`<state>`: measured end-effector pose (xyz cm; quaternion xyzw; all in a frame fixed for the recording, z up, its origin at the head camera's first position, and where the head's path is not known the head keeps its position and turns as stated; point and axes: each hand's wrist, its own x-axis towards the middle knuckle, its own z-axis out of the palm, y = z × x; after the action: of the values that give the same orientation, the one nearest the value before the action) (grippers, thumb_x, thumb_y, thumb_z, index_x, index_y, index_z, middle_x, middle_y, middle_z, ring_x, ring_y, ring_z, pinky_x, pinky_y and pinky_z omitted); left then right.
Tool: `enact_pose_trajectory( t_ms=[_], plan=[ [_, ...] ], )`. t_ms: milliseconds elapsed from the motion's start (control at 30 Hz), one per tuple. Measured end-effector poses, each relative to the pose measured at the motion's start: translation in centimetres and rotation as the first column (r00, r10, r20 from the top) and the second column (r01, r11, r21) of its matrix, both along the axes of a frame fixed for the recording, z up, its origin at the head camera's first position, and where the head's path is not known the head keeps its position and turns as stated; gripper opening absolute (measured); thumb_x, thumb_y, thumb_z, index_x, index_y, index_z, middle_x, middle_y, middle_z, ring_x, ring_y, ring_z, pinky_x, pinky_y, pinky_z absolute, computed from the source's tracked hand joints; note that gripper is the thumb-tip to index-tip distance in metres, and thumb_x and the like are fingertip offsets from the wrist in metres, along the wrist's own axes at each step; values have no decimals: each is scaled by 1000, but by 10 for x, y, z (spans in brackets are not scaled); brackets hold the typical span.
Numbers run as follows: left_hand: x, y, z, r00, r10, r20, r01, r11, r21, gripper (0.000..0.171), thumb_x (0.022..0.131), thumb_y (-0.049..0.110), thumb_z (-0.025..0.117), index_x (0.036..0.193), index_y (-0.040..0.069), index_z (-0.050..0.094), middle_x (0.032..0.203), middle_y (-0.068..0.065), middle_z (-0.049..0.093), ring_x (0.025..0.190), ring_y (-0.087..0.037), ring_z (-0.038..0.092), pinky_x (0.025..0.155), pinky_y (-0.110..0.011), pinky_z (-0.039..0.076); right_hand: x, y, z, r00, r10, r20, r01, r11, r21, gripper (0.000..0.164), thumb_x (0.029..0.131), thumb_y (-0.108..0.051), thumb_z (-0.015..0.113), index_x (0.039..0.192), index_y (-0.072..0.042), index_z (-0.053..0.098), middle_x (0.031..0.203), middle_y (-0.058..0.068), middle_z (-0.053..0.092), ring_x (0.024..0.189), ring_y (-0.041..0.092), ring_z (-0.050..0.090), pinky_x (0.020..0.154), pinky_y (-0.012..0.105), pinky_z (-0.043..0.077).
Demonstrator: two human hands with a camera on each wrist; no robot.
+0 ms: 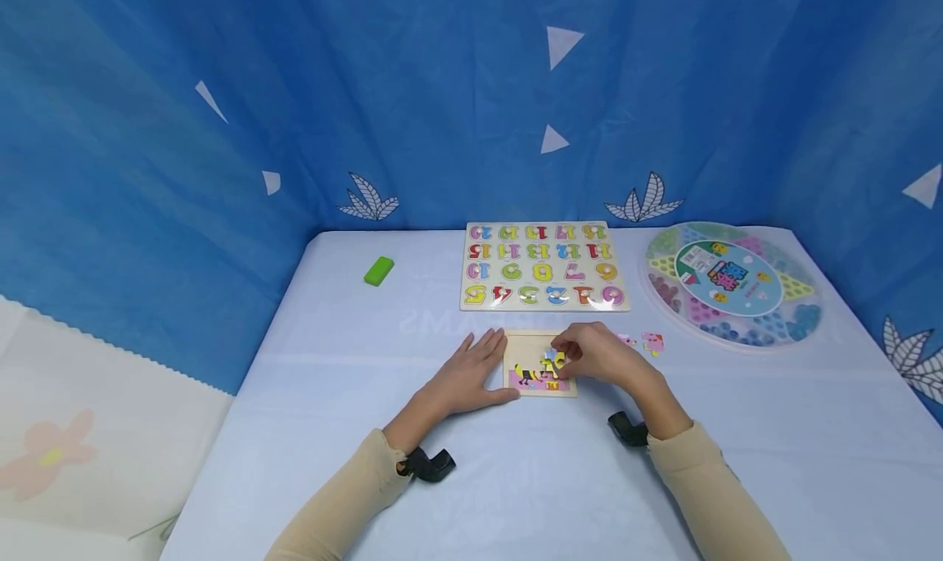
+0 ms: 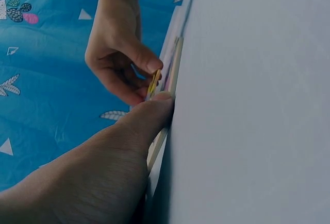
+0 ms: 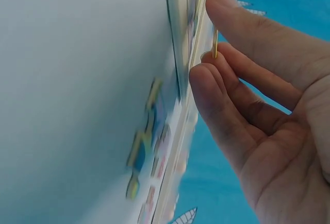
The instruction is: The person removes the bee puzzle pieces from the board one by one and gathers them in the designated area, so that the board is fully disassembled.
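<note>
A small wooden jigsaw tray (image 1: 526, 345) lies on the table, with pieces showing a yellow-and-black figure on pink (image 1: 527, 377) along its near side. My left hand (image 1: 468, 377) rests against the tray's left side with fingers spread; in the left wrist view its thumb (image 2: 152, 112) touches the tray's edge. Above the tray's right part, my right hand (image 1: 600, 355) pinches a thin yellow jigsaw piece (image 2: 153, 83) between thumb and fingers. The piece is tilted on edge, and the right wrist view shows it almost edge-on. Its printed face is partly hidden by the fingers.
Loose jigsaw pieces (image 1: 652, 343) lie just right of the right hand. Behind the tray is a number puzzle board (image 1: 545, 266). A round case of coloured beads (image 1: 729, 282) sits at the back right, and a green block (image 1: 379, 271) at the back left.
</note>
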<state>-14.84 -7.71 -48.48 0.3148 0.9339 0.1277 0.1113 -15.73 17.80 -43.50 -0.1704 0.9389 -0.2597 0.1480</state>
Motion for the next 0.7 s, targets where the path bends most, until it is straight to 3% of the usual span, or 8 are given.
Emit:
enact_pose_trajectory(
  t_ms=[700],
  plan=[
    [2, 1, -1, 1000, 4, -9, -4, 1000, -10, 95, 90, 70, 46, 156, 8, 17, 165, -4, 11, 153, -19, 10, 126, -43, 9, 8, 26, -3, 1000, -19, -19, 19, 1000, 2, 45, 73, -17, 86, 113, -4, 71, 90, 0, 67, 79, 13, 55, 74, 27, 55]
  ],
)
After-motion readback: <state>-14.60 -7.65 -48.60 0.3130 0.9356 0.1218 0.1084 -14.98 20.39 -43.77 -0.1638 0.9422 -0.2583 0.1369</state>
